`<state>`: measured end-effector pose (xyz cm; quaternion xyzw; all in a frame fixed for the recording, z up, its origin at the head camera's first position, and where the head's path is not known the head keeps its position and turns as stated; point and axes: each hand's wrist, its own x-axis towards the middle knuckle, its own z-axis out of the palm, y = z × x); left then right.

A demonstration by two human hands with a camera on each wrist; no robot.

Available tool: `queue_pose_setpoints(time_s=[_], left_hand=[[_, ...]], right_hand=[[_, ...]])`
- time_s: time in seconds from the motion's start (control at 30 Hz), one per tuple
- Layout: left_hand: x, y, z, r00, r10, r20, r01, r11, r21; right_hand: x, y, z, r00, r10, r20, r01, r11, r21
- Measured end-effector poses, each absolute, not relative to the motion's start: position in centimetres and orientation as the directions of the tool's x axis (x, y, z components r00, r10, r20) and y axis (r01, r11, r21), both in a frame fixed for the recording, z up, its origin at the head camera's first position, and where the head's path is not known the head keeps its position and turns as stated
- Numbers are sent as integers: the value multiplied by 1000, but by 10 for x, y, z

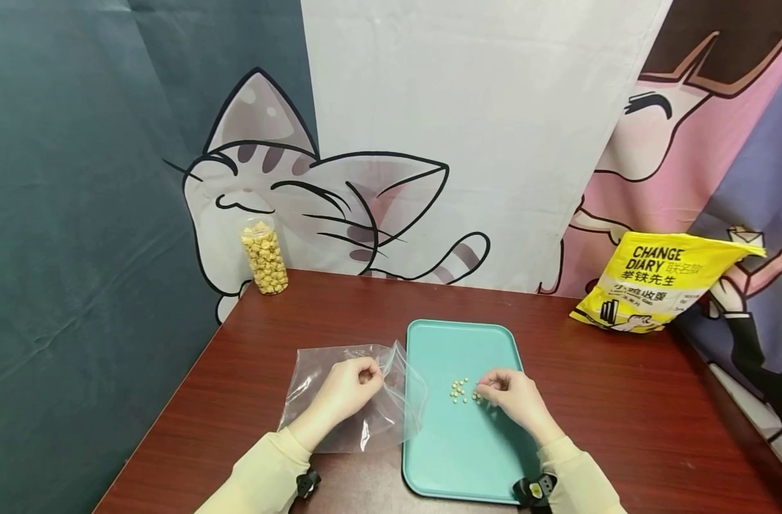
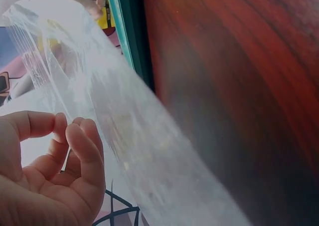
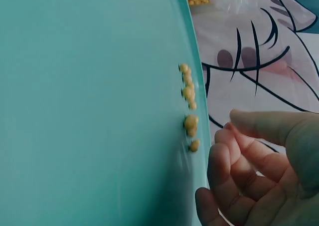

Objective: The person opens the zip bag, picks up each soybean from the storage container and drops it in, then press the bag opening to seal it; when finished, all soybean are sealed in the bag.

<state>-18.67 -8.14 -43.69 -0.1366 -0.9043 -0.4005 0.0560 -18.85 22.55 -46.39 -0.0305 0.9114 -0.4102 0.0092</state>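
A clear plastic bag (image 1: 381, 421) lies over the table and the tray's left edge. My left hand (image 1: 351, 389) pinches its upper part near the opening; the left wrist view shows thumb and fingertips (image 2: 61, 123) meeting on the film. Several small round yellow beans (image 1: 458, 390) sit in a loose group on the turquoise tray (image 1: 464, 457). Just right of them, my right hand (image 1: 515, 400) hovers low over the tray with fingers curled. Its thumb and index tips (image 3: 241, 117) come together in the right wrist view; whether a bean is between them is hidden.
A clear jar of yellow popcorn-like pieces (image 1: 266, 258) stands at the table's back left corner. A yellow printed bag (image 1: 660, 285) sits at the back right. Behind the brown table (image 1: 339, 307) hangs a cartoon-printed cloth (image 1: 493, 107).
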Motion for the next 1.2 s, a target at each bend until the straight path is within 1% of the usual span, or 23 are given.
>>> queue_pose_setpoints(time_s=[0.3, 0.5, 0.87, 1.1, 1.2], left_hand=[[-185, -80, -437, -962, 202, 183, 270, 625, 732], [-185, -80, -436, -962, 206, 180, 270, 621, 736], [-185, -81, -438, -961, 210, 179, 273, 629, 728], [-186, -82, -438, -963, 203, 175, 265, 628, 732], [-186, -83, -437, -964, 201, 171, 261, 628, 733]], right_hand=[[-190, 235, -466, -999, -22, -46, 18, 699, -714], [-191, 232, -467, -999, -28, -36, 3, 736, -677], [-195, 229, -471, -997, -49, -52, -4, 763, -646], [-193, 228, -468, -997, -41, -62, 10, 755, -656], [-192, 226, -465, -998, -42, -36, -8, 756, -654]])
